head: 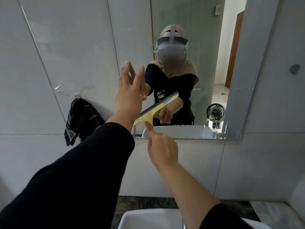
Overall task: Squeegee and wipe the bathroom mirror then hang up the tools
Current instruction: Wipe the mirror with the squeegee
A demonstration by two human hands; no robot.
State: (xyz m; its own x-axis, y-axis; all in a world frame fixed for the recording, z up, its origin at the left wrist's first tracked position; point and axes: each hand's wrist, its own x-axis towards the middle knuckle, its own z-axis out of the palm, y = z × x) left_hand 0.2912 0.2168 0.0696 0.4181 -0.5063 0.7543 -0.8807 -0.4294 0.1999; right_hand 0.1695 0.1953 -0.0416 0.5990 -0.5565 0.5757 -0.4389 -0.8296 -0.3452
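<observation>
The wall mirror (135,38) hangs above the basin and reflects me. My left hand (130,93) is raised to the glass near its left edge, fingers straight and apart, holding nothing. My right hand (159,149) is lower, near the mirror's bottom edge, gripping the yellow squeegee (144,120) with the index finger stretched along it. The squeegee's blade lies tilted against the lower glass, and my left wrist partly hides it. A dark checked cloth (83,119) hangs on the tiled wall left of the mirror.
Clear plastic hooks (72,92) are stuck to the tiles above the cloth. A round grey hook (294,69) sits on the wall at right. The white basin (148,219) is directly below me. A small black fan (215,111) appears in the mirror's reflection.
</observation>
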